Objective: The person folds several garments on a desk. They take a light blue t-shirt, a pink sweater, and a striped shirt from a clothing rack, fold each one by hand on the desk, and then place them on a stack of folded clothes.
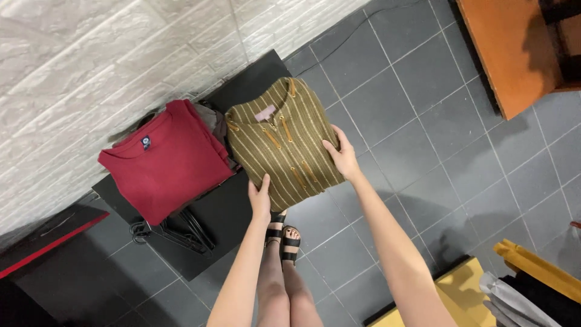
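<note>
Head view: olive striped shirt (284, 140), folded, at the black table's (227, 212) near right edge, long axis running away from the person.
Left hand (261, 198): grips its near hem.
Right hand (343, 155): grips its right side, equally close.
Beside it: red shirt (166, 160) on the table's left; black hangers (175, 233) below.

Both hands, left hand (261, 200) and right hand (342, 155), are gripping a folded olive striped top (283, 140), a folded red top (166, 158) lying at its nine o'clock on a black table (224, 209).
</note>
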